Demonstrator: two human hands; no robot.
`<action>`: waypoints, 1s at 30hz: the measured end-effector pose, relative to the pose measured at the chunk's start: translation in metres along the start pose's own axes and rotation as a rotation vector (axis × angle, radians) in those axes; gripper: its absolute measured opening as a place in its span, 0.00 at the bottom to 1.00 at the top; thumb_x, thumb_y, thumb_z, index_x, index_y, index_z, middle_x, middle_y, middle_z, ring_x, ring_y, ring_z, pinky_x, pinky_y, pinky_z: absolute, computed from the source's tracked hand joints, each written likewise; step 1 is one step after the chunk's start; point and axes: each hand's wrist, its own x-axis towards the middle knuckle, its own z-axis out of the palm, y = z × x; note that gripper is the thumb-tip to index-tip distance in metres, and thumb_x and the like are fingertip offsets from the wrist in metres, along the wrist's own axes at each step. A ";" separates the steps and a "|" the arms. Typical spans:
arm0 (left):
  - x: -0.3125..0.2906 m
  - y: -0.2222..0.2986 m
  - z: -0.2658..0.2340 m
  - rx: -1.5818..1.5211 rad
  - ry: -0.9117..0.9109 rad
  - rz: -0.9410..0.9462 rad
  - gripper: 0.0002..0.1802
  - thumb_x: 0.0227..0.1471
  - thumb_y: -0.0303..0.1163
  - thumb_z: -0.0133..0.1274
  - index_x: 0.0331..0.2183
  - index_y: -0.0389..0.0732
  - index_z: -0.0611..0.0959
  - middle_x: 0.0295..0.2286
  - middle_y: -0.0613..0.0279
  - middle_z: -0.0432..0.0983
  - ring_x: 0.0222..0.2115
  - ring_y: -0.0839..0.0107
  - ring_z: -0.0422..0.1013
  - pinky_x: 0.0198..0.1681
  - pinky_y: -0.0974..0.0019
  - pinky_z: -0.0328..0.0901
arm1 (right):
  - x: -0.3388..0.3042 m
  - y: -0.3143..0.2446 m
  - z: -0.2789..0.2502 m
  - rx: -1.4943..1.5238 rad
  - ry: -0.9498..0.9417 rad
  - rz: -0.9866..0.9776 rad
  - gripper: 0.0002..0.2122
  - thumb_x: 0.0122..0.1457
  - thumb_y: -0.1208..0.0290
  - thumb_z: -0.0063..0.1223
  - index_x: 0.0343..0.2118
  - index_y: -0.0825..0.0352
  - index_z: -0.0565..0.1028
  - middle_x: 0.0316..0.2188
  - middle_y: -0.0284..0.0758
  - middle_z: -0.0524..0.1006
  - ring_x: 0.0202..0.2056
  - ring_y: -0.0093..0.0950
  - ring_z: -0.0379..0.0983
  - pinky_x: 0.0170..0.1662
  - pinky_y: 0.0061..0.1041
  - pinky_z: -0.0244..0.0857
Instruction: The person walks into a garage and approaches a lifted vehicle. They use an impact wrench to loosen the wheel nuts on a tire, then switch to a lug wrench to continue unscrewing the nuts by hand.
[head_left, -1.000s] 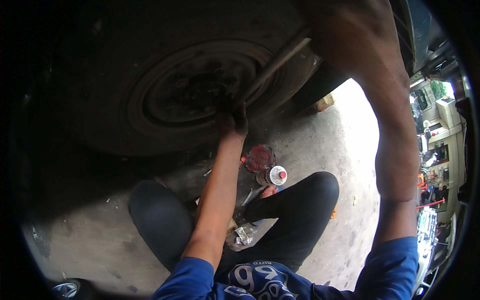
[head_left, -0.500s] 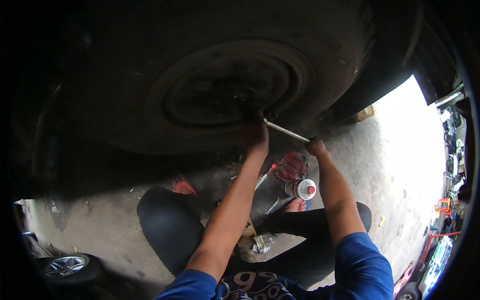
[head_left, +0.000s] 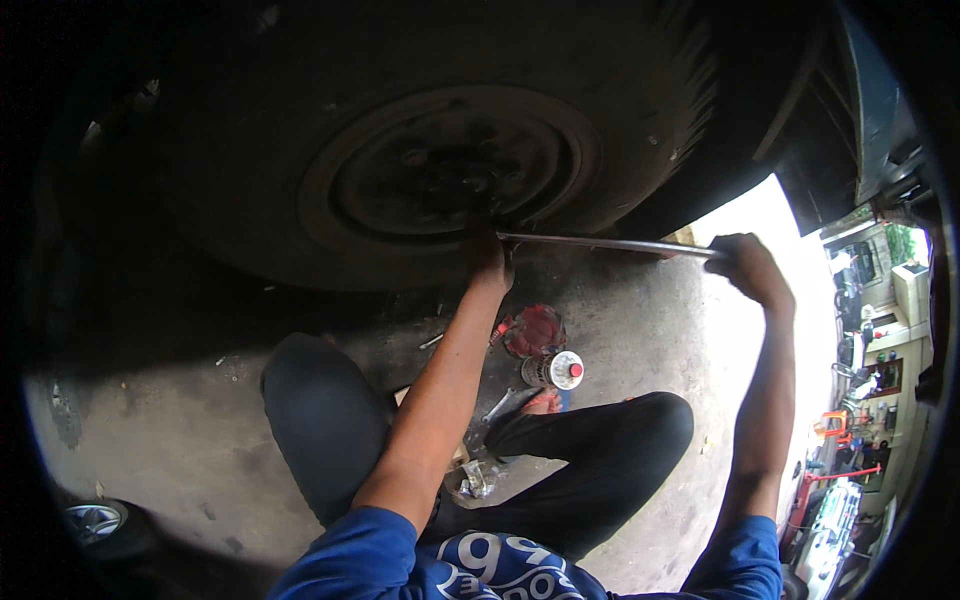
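A large dark tyre [head_left: 240, 190] with a steel wheel rim [head_left: 345, 190] fills the upper part of the head view, deep in shadow. Below the hub my left hand [head_left: 488, 262] is closed around the near end of a long steel wheel wrench [head_left: 610, 243]; its fingers and the wrench's head are dark and partly hidden. Farther right, my right hand [head_left: 748, 268] grips the other end of the bar. The bar lies nearly level across the lower right of the wheel.
Between my legs and the wheel sit a red dish [head_left: 538, 330] and a white can [head_left: 566, 371] with a red cap. A metal tool [head_left: 508, 403] lies near my foot. A loose wheel [head_left: 95, 522] is at lower left; an orange stool [head_left: 836, 425] stands far right.
My right hand has moved up and to the right with the bar's end, so the bar has swung from sloping downward to nearly level. The left hand stays below the hub, slightly further left.
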 end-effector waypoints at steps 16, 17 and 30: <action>0.008 0.007 0.004 0.819 -0.169 0.580 0.27 0.56 0.31 0.46 0.58 0.41 0.69 0.51 0.49 0.69 0.51 0.53 0.65 0.54 0.54 0.61 | -0.063 -0.239 -0.139 -0.751 0.760 -0.997 0.08 0.47 0.77 0.65 0.33 0.65 0.82 0.31 0.38 0.80 0.37 0.34 0.74 0.43 0.32 0.66; 0.008 0.006 0.006 1.158 -0.137 0.784 0.31 0.54 0.27 0.46 0.60 0.39 0.67 0.53 0.43 0.67 0.54 0.47 0.64 0.57 0.52 0.60 | -0.061 -0.243 -0.139 -0.760 0.755 -1.016 0.08 0.47 0.77 0.64 0.33 0.65 0.82 0.31 0.38 0.80 0.36 0.34 0.74 0.43 0.32 0.66; 0.000 -0.002 0.028 -0.202 -0.104 0.082 0.13 0.63 0.33 0.46 0.49 0.49 0.77 0.43 0.70 0.75 0.42 0.77 0.72 0.42 0.71 0.68 | 0.007 -0.132 -0.130 -0.730 0.965 -0.610 0.09 0.45 0.77 0.63 0.33 0.64 0.81 0.26 0.40 0.80 0.29 0.36 0.76 0.33 0.33 0.71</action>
